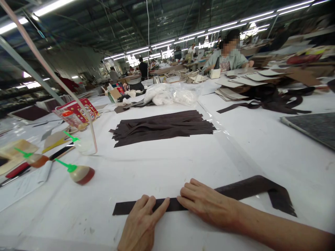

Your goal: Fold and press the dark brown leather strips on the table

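A long dark brown strip of flat material (pixel 175 204) lies across the white table near its front edge. My left hand (pixel 142 218) is over its left part, fingers bent across the band and one digit stretched along it. Close to its right, my right hand (pixel 206 202) has its fingers curled onto the same strip. Only a short stretch of the band shows between them. Past my right hand the strip runs right, then folds toward me to a frayed end. Beyond both hands lies a flat pile of similar dark strips (pixel 164 126).
Squeeze bottles with green nozzles, one with reddish liquid (pixel 83 175), stand at left near a slanting pole (pixel 91 129). Clear plastic bags (pixel 170 94) lie behind the pile. Loose dark strips (pixel 272 101), stacked boards (pixel 251 79) and a grey sheet (pixel 314 127) are right. A co-worker (pixel 226 59) sits across.
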Demonstrator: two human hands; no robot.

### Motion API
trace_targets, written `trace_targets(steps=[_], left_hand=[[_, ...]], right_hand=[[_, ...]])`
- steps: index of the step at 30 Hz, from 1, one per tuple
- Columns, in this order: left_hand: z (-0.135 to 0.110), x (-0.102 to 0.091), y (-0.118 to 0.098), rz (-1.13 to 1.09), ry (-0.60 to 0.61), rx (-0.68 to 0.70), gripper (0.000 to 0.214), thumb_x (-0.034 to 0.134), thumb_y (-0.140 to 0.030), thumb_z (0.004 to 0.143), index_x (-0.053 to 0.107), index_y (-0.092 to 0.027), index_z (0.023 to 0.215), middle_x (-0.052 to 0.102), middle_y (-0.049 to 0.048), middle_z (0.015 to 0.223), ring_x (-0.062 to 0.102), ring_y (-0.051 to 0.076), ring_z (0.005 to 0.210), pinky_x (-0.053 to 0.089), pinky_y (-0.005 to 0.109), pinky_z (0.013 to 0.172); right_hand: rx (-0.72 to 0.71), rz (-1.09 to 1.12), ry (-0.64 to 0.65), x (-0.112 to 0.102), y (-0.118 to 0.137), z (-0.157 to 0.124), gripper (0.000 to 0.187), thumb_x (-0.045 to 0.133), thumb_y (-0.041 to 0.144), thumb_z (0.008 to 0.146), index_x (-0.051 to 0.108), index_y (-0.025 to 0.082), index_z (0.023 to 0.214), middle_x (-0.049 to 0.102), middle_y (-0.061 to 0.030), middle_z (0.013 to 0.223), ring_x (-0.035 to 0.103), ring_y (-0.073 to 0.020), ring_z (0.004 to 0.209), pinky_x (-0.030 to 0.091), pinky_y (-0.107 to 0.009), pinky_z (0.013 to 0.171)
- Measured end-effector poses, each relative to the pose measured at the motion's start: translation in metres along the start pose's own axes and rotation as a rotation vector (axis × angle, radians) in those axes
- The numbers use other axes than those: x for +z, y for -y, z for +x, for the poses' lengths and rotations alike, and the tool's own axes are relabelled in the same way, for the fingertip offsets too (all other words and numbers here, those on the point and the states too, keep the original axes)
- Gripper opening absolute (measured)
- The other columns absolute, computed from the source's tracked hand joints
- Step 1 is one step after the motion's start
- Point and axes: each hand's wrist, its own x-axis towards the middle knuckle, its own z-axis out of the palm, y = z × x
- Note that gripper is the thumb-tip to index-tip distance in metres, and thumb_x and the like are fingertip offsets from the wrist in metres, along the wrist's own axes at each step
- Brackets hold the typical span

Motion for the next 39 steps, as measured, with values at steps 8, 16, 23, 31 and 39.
trace_targets(steps=[8, 16, 23, 31, 39], left_hand=[[0.005, -0.003, 0.0, 0.052, -0.081, 0.034, 0.056, 0.039, 0.001, 0.077, 0.055, -0.02, 0.126, 0.055, 0.0073, 0.088, 0.053, 0.021, 0.076, 0.05, 0.035, 0.068], [0.039, 0.008, -0.041, -0.19, -0.154, 0.034, 0.045, 0.036, 0.0, 0.08, 0.054, -0.009, 0.12, 0.061, 0.0108, 0.098, 0.056, 0.022, 0.087, 0.052, 0.036, 0.077], [0.04, 0.025, -0.044, -0.168, -0.111, 0.121, 0.052, 0.037, 0.003, 0.076, 0.049, -0.005, 0.126, 0.062, 0.0122, 0.104, 0.056, 0.022, 0.092, 0.054, 0.035, 0.083], [0.039, 0.025, -0.044, -0.073, -0.039, 0.119, 0.066, 0.042, 0.002, 0.074, 0.043, -0.014, 0.138, 0.059, 0.0089, 0.102, 0.055, 0.021, 0.09, 0.055, 0.033, 0.08], [0.041, 0.025, -0.045, -0.048, -0.021, 0.113, 0.066, 0.041, 0.003, 0.076, 0.041, -0.016, 0.14, 0.059, 0.0087, 0.102, 0.056, 0.021, 0.09, 0.055, 0.033, 0.081]], right_hand=[[0.015, 0.007, 0.001, -0.004, -0.006, -0.023, 0.015, 0.042, 0.009, 0.097, 0.054, 0.015, 0.088, 0.052, -0.0026, 0.084, 0.043, -0.0159, 0.075, 0.032, -0.031, 0.077], [-0.015, -0.033, -0.01, -0.006, -0.008, -0.029, 0.014, 0.043, 0.011, 0.097, 0.054, 0.014, 0.087, 0.051, -0.0026, 0.083, 0.041, -0.0162, 0.074, 0.031, -0.032, 0.074], [-0.016, -0.069, -0.024, -0.015, -0.011, -0.037, 0.018, 0.044, 0.01, 0.096, 0.054, 0.014, 0.082, 0.05, -0.0017, 0.078, 0.04, -0.016, 0.07, 0.031, -0.031, 0.07], [0.006, -0.039, -0.017, -0.017, -0.021, -0.066, 0.018, 0.044, 0.01, 0.096, 0.054, 0.015, 0.082, 0.05, -0.0022, 0.08, 0.04, -0.016, 0.071, 0.029, -0.031, 0.071], [-0.002, -0.052, -0.035, -0.021, -0.026, -0.081, 0.017, 0.042, 0.008, 0.095, 0.055, 0.014, 0.085, 0.05, -0.0027, 0.08, 0.041, -0.016, 0.071, 0.028, -0.031, 0.07]])
